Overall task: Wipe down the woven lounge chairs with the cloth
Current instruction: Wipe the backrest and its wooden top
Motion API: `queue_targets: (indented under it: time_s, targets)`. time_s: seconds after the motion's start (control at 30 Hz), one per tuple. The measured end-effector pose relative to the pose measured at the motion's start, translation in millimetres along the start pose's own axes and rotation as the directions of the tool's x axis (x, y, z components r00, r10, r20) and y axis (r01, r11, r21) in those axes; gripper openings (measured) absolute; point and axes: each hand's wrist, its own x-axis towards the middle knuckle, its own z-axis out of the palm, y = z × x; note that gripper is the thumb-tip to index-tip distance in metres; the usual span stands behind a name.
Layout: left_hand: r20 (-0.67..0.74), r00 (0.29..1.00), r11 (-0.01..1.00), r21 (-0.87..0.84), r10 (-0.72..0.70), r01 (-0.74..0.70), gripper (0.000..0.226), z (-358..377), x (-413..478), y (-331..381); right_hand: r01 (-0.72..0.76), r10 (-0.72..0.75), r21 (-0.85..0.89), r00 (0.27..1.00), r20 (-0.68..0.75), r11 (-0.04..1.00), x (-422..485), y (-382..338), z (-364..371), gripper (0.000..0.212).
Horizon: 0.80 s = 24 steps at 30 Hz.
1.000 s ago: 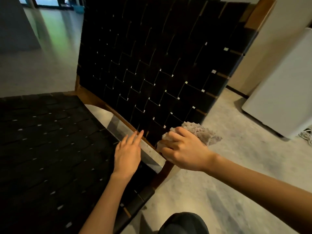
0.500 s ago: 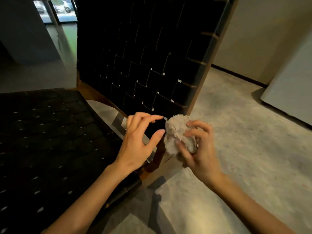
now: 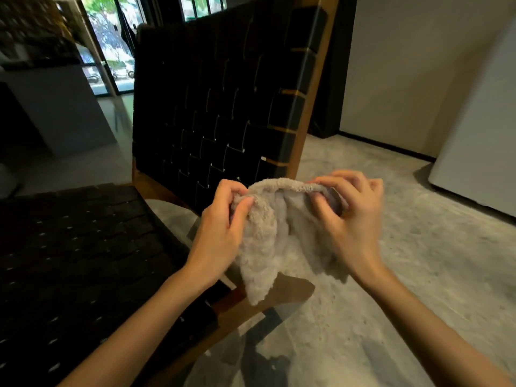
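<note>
Just off the chair's front right corner, at about five o'clock from the backrest [image 3: 223, 107], both hands hold the cloth [image 3: 265, 233] in the air: the left hand [image 3: 220, 236] pinches its upper left edge, the right hand [image 3: 349, 219] grips the upper right, and the rest hangs limp between them. The cloth touches neither backrest nor seat [image 3: 78, 247], which lies at nine o'clock. Judging by this, wiping is paused for refolding, and nothing shows which woven parts are already clean.
</note>
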Motion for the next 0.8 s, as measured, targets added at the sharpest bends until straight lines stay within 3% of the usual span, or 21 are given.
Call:
queue_targets:
  time_s: [0.13, 0.2, 0.33, 0.43, 0.57, 0.8]
  targets:
    - [-0.129, 0.986, 0.993, 0.078, 0.102, -0.093, 0.006, -0.2, 45.4, 24.7, -0.047, 0.038, -0.112, 0.996, -0.081, 0.993, 50.6, -9.1, -1.5, 0.014]
    - [-0.142, 0.982, 0.991, 0.069, 0.126, -0.117, 0.005, 0.7, 71.7, 39.2, -0.111, 0.12, 0.079, 0.986, -0.115, 0.991, 77.4, -16.8, 3.2, 0.014]
    - [-0.204, 0.965, 0.986, 0.045, 0.165, -0.159, 0.005, 2.0, 127.2, 70.6, -0.231, 0.322, 0.413, 0.932, -0.168, 0.881, 137.2, -36.7, 12.3, 0.014]
    - [-0.245, 0.947, 0.978, 0.077, 0.207, -0.194, 0.006, 4.6, 164.0, 93.6, -0.19, 0.318, 0.537, 0.935, -0.157, 0.822, 174.7, -51.5, 14.3, 0.032]
    - [-0.318, 0.926, 0.979, 0.051, 0.204, -0.198, 0.004, 7.0, 199.6, 113.7, -0.186, 0.269, 0.539, 0.96, -0.079, 0.822, 209.7, -63.7, 23.3, 0.051]
    - [-0.339, 0.908, 0.968, 0.147, 0.244, -0.205, 0.005, 17.6, 183.3, 96.9, -0.157, 0.191, 0.339, 0.979, -0.069, 0.928, 199.3, -44.2, 43.8, 0.051]
